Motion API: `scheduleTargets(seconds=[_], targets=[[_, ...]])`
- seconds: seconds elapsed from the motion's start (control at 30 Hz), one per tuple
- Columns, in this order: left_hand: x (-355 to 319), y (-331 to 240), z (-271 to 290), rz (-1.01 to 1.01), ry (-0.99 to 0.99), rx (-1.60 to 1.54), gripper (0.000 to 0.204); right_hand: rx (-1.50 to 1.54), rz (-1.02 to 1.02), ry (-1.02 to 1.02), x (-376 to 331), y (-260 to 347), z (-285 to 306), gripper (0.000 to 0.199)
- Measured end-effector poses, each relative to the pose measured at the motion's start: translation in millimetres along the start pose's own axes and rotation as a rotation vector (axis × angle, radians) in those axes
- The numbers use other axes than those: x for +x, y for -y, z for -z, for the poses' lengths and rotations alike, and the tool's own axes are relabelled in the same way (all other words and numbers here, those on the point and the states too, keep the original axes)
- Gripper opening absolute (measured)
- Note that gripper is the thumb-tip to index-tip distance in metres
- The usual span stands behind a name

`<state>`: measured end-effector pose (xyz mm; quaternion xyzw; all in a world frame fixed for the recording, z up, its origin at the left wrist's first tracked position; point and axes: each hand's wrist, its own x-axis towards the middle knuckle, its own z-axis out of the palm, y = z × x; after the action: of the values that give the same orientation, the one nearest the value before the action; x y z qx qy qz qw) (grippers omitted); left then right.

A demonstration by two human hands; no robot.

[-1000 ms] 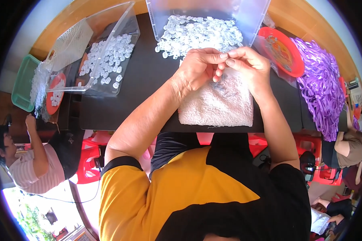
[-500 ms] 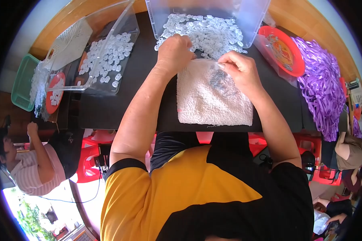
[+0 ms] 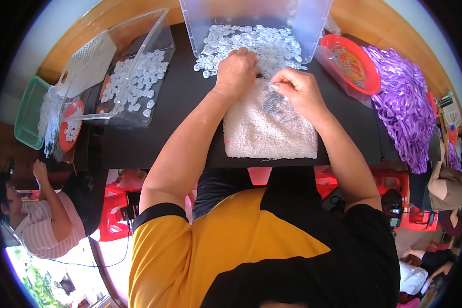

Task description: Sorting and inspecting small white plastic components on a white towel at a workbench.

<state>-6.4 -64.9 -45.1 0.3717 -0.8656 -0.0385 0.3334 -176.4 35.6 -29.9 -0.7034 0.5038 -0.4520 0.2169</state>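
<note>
A folded white towel lies at the front edge of the black table, with a small heap of thin silvery pieces on its upper part. Over the towel's far left corner my left hand is closed, its fingertips mostly hidden behind the knuckles. My right hand pinches thumb against forefinger above the silvery pieces; what sits in that pinch is too small to make out. Just beyond both hands, many small clear plastic pieces spill from a tipped translucent bin.
On the left, another clear bin holds similar plastic pieces, near a green basket and a red dish. To the right are a red plate with silvery bits and a purple ribbon heap. A co-worker sits at left.
My left hand has shifted right, closer to my right hand, and now covers the towel's far left corner. The right hand keeps its pinch. The whole view has moved slightly.
</note>
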Motion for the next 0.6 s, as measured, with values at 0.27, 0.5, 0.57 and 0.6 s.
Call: scheduleTargets(seconds=[0.27,0.5,0.57,0.6], targets=[[0,-6,14,0.397,0.013,-0.732,0.011,0.019,-0.06,0.02,0,4,5,0.005],[0,-20,31,0.548,0.047,-0.992,0.011,0.254,-0.071,-0.17,3,4,10,0.006],[0,-18,27,0.535,0.019,-0.95,0.012,0.323,-0.091,-0.218,4,7,11,0.005],[0,-17,26,0.523,-0.009,-0.909,0.012,0.322,-0.089,-0.218,5,6,10,0.005]])
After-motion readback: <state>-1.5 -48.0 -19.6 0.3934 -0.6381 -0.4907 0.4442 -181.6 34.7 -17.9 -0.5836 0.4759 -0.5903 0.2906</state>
